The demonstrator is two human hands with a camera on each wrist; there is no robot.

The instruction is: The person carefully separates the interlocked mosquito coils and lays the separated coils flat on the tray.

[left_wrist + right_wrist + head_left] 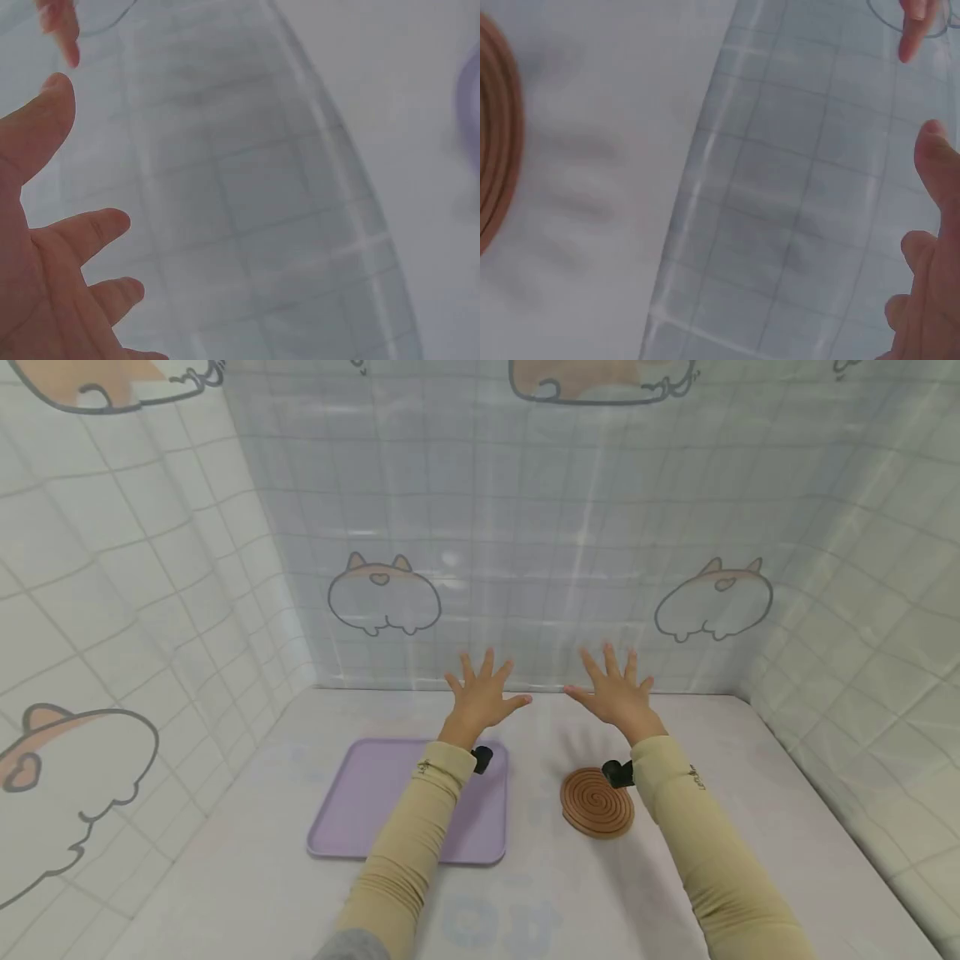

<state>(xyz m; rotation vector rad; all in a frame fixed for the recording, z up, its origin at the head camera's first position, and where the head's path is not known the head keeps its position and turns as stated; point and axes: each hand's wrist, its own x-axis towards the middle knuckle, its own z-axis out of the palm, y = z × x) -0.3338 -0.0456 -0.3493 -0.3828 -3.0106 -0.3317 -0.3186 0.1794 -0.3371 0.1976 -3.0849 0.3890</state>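
Observation:
Both hands are held out over the far part of the table with fingers spread, and neither holds anything. My left hand (478,697) is above and beyond the right back corner of a flat purple tray (360,802). Beyond a round brown spiral coaster or mat (597,802) hovers my right hand (618,697), its shadow falling on the table behind the coaster. The left wrist view has the left thumb and fingers (105,232) extended, with a sliver of the purple tray at the right edge. Part of the brown spiral piece (496,135) shows in the right wrist view.
The white table (536,910) has faint blue printing near its front. Sheets with a grid and cartoon corgi pattern form a back wall (547,527), a left wall (150,568) and a right wall (862,635) around it. A small black wrist camera (618,773) sits below the right wrist.

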